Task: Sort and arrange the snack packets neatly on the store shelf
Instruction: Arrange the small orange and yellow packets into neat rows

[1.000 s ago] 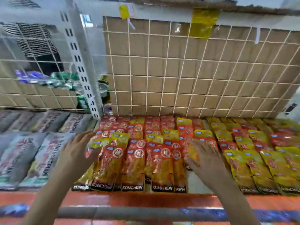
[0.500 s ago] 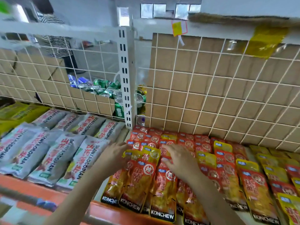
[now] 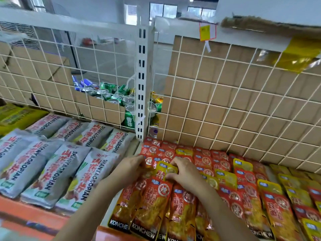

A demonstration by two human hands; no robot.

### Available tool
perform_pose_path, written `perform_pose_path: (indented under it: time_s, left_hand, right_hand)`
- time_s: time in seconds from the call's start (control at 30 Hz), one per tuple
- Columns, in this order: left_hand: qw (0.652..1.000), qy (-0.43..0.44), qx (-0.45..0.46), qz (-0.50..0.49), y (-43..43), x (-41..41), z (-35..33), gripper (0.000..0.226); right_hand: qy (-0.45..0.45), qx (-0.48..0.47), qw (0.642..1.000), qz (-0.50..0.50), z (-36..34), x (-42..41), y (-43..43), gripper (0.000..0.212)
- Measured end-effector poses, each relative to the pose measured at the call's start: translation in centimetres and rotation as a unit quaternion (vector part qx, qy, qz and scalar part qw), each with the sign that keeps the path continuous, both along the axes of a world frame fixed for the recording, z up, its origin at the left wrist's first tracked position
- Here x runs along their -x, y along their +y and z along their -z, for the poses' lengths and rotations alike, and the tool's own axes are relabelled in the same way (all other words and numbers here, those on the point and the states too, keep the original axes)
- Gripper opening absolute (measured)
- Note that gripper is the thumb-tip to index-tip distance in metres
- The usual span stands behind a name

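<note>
Red and yellow KONCHEW snack packets (image 3: 152, 204) lie in overlapping rows on the shelf. My right hand (image 3: 186, 173) pinches the top of a yellow packet (image 3: 165, 169) near the left end of the rows. My left hand (image 3: 129, 166) rests against the left edge of the red packets (image 3: 151, 150), fingers curled on them. Grey SHANYAOBOPIAN bags (image 3: 60, 167) lie in rows to the left.
A white wire grid (image 3: 225, 105) backed with cardboard closes the shelf's rear. A white slotted post (image 3: 143, 80) divides the two bays. Drink cans (image 3: 114, 96) sit behind the grid. The orange shelf lip (image 3: 26, 216) runs along the front. Yellow bags (image 3: 15, 117) lie far left.
The view has swung left and closer. Both hands moved left and back along the rows; my right hand now pinches a yellow packet, and my left hand sits at the pile's left edge.
</note>
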State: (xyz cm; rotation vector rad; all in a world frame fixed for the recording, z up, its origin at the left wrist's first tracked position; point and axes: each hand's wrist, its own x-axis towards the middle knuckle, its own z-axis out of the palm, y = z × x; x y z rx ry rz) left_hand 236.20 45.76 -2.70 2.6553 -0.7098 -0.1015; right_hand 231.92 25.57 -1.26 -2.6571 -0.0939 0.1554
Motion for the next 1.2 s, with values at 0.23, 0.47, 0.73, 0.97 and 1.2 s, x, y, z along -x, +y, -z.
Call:
perform_pose_path:
  time_s: [0.23,0.47,0.73,0.97,1.2]
  left_hand:
    - [0.996,0.025,0.080,-0.008,0.4,-1.0,-0.1,0.009]
    - [0.977,0.036,0.207,-0.034,0.5,-2.1,-1.4,0.029]
    - [0.914,0.023,0.403,-0.045,-0.5,-2.7,-2.7,0.024]
    - [0.829,0.043,0.557,-0.012,-1.8,-1.2,-4.0,0.026]
    - [0.827,0.058,0.558,0.024,-4.1,0.8,-4.8,0.018]
  right_hand:
    - [-0.022,-0.083,0.996,0.030,-1.2,-1.0,-0.4,0.013]
    - [-0.098,-0.155,0.978,0.102,-2.3,-2.2,-0.7,0.019]
    - [-0.264,-0.216,0.932,0.120,-4.1,0.0,-1.3,0.016]
    - [-0.317,-0.250,0.896,0.187,-5.4,4.2,-5.1,0.010]
    - [-0.336,-0.241,0.879,0.238,-6.2,10.4,-10.3,0.026]
